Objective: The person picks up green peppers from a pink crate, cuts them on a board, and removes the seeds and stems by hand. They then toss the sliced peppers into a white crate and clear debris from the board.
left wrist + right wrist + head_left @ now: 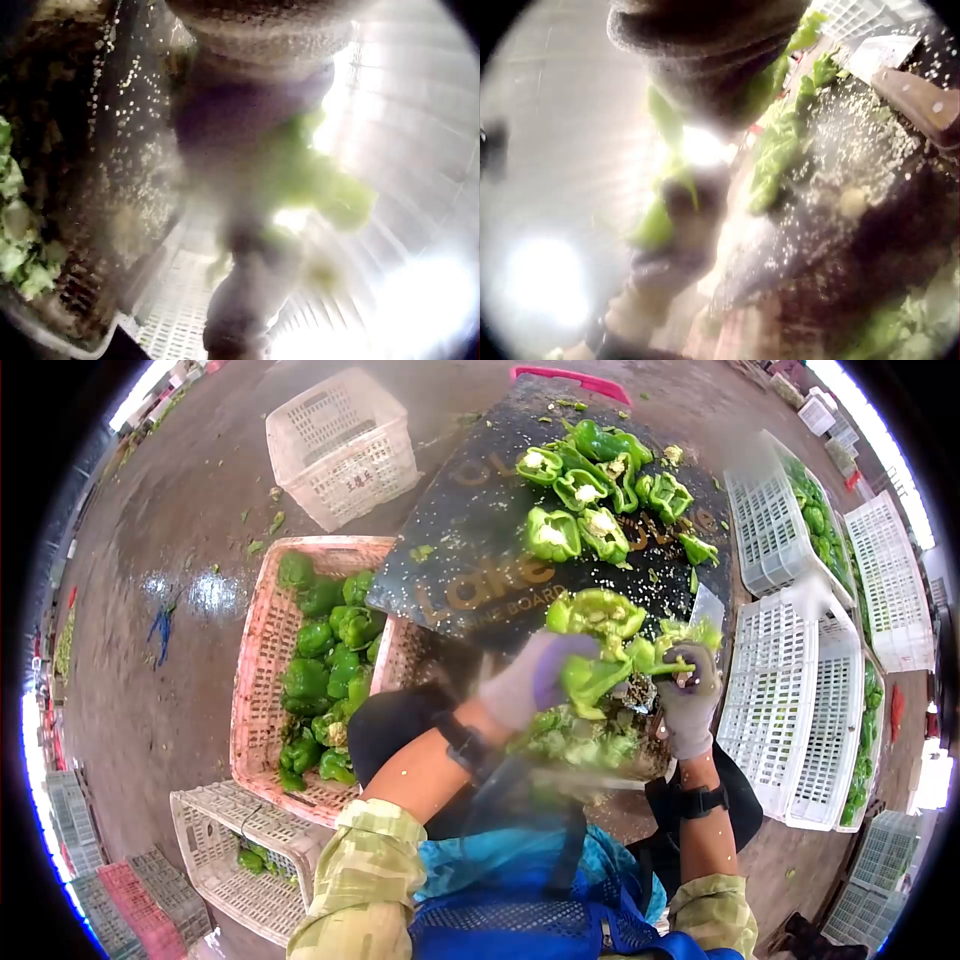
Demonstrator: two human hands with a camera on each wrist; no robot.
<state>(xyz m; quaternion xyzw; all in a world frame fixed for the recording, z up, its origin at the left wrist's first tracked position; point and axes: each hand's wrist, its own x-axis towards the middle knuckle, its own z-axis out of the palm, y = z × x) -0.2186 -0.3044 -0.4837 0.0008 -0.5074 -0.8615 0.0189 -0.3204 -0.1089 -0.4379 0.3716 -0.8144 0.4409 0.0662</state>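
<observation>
My gloved left hand (535, 675) grips a split green bell pepper (598, 612) in front of my lap. My gloved right hand (692, 700) pinches a torn part of a pepper (676, 660) by its stem end, close to the left hand. Green flesh spans the gap between the two hands. In the left wrist view, blurred green flesh (349, 199) shows past the purple glove. A knife (919, 101) with a wooden handle lies on the seed-strewn black board; its blade (708, 608) also shows beyond the right hand. Below the hands sit pale green scraps (585, 745).
Several opened peppers (590, 490) lie on the black board (450, 530). A pinkish crate (262, 630) of whole peppers (325, 660) stands at left, with a white crate (345, 450) beyond it. More white crates (765, 710) stand at right, some holding peppers.
</observation>
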